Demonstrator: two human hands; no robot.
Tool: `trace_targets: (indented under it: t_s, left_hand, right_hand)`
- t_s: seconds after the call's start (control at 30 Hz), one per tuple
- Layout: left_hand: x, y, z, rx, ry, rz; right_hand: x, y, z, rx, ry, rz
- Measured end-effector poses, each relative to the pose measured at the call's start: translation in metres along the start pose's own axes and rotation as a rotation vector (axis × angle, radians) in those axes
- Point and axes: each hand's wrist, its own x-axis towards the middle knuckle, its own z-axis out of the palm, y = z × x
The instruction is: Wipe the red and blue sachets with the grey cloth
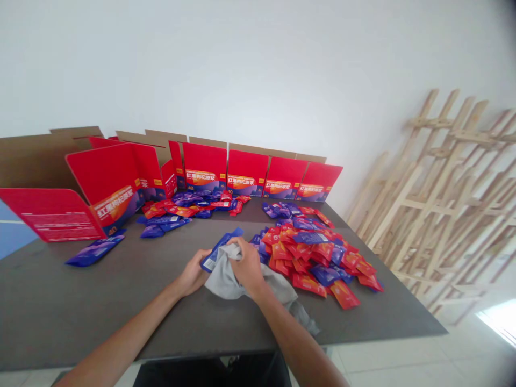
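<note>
My left hand (194,275) is closed on the lower left end of a blue pouch (220,251), which is tilted above the table. My right hand (246,266) grips a grey cloth (226,279) and presses it against the pouch's right side, covering part of it. The cloth's loose end trails to the right under my right forearm. Just right of my right hand lies a large heap of red and blue pouches (300,250). A single blue pouch (95,251) rests apart on the left, in front of a red carton.
Open red cartons (205,164) line the back and left of the dark table (169,333). A second pile of mixed pouches (193,204) lies before them. Wooden easels (427,199) lean against the white wall at the right, beyond the table edge.
</note>
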Motion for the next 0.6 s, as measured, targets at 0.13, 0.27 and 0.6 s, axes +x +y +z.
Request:
trace_targets:
  t_s: [0.13, 0.27, 0.6]
  left_hand:
    - [-0.001, 0.0, 0.002, 0.003, -0.036, 0.007]
    - [-0.003, 0.003, 0.005, -0.044, -0.013, 0.004]
    - [0.002, 0.015, 0.007, -0.211, 0.143, 0.176]
  right_hand:
    - [0.005, 0.004, -0.007, 0.039, 0.114, 0.048]
    - [-0.002, 0.0, 0.001, -0.002, -0.252, -0.107]
    - [-0.003, -0.012, -0.009, 0.07, -0.322, -0.208]
